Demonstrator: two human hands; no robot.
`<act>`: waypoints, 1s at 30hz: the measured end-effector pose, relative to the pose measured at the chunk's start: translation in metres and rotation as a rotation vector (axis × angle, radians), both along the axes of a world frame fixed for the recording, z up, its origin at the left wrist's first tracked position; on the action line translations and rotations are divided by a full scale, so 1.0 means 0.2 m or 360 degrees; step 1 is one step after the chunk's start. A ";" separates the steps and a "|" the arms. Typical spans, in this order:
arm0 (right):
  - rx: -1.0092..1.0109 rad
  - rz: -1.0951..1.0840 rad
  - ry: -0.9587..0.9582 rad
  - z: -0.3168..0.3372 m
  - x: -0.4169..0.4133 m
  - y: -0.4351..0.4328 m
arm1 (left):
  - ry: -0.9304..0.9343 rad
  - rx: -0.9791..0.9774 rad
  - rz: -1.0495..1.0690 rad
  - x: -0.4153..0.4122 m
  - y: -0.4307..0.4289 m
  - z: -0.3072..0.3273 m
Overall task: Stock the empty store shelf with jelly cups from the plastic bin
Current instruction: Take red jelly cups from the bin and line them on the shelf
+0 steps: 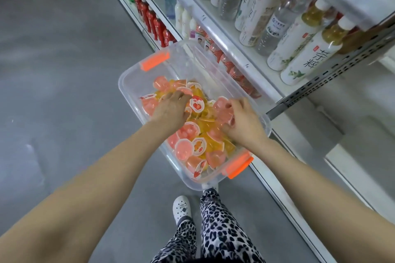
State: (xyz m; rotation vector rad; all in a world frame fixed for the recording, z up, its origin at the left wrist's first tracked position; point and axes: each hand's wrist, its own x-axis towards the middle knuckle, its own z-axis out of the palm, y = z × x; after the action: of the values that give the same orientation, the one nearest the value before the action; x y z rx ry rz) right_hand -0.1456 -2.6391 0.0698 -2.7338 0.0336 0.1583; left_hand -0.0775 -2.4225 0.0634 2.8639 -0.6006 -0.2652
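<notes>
Clear plastic bin [130, 83] sits on the floor, mid-frame, well filled with jelly cups [183, 149]. Left hand [171, 111], fingers spread flat, presses into the heap at 11 o'clock; grip unclear. Right hand [241, 126], at 2 o'clock of the heap, curls around pink cups. Empty shelf [363, 134] at 3 o'clock holds nothing yet; stocking seems barely begun.

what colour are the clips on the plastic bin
Bright orange clips on the clear bin, seen in the head view.
</notes>
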 end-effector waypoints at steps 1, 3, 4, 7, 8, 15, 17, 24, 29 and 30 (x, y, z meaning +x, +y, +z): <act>-0.0083 0.0024 -0.0028 0.01 -0.02 -0.02 | 0.0028 0.0050 -0.0051 0.04 -0.05 -0.02; -0.0199 0.0071 -0.0042 0.02 -0.05 -0.06 | 0.0131 0.0208 -0.0163 0.11 -0.15 -0.07; -0.0209 0.0087 -0.0037 0.02 -0.07 -0.07 | 0.0178 0.0320 -0.0217 0.13 -0.19 -0.09; -0.0158 0.0094 0.0009 0.03 -0.11 -0.10 | 0.0181 0.0580 -0.0272 0.15 -0.27 -0.14; -0.0151 0.0085 0.0037 0.04 -0.12 -0.11 | 0.0155 0.0586 -0.0259 0.15 -0.27 -0.15; 0.0096 -0.0032 -0.0049 0.11 -0.18 -0.11 | -0.0070 -0.0229 -0.0057 0.10 -0.15 -0.04; 0.0094 -0.0030 -0.0107 0.13 -0.20 -0.11 | -0.0100 -0.0369 -0.0009 0.05 -0.13 0.04; 0.0051 -0.0074 -0.0284 0.25 -0.36 -0.14 | -0.0158 -0.0647 -0.0097 -0.16 -0.14 0.29; 0.0044 -0.0260 -0.0435 0.41 -0.51 -0.26 | -0.0147 -0.0682 -0.0271 -0.29 -0.23 0.44; 0.0046 -0.0293 -0.0480 0.45 -0.54 -0.30 | -0.0146 -0.0679 -0.0306 -0.31 -0.27 0.47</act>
State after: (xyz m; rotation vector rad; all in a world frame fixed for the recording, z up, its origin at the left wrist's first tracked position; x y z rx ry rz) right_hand -0.2539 -2.6996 0.1595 -2.6782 0.1954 -0.3018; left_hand -0.1397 -2.4763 0.1572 2.4211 -0.8382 -0.0265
